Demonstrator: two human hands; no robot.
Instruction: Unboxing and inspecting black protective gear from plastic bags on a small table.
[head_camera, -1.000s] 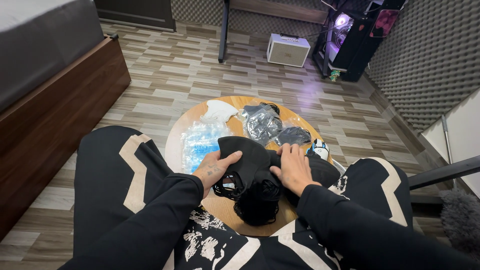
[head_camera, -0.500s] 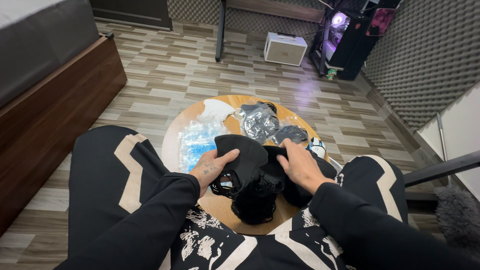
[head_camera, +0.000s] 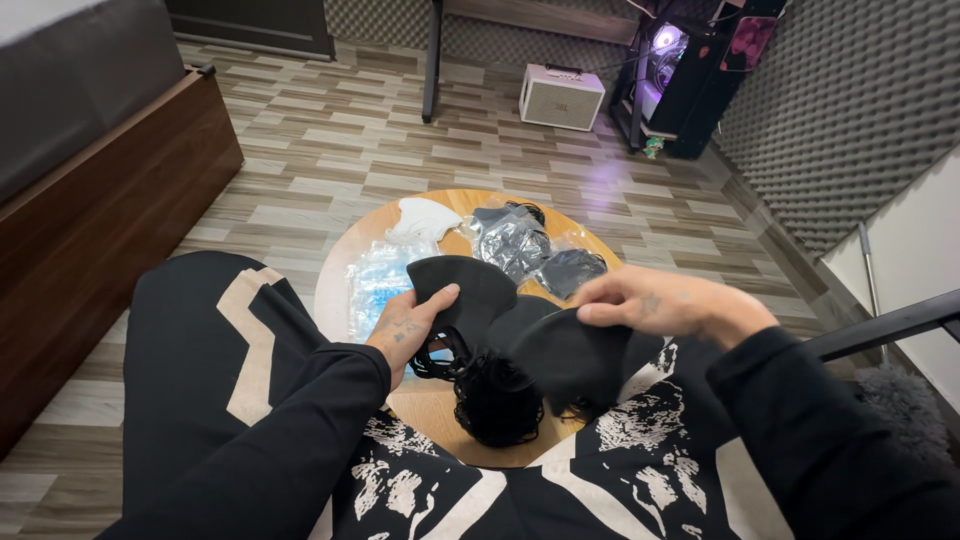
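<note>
Holding two black cloth face masks over a round wooden table (head_camera: 440, 420) | left hand (head_camera: 405, 335) grips one black mask (head_camera: 470, 295) | right hand (head_camera: 655, 300) pinches another (head_camera: 575, 355) | bagged masks (head_camera: 515, 245) behind.

Left hand (head_camera: 405, 330) curled, right hand (head_camera: 660, 303) pinching, fingers closed.

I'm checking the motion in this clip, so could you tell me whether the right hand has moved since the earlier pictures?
Yes. The right hand has lifted off the black masks and shifted right, towards the round table's right edge.
</note>
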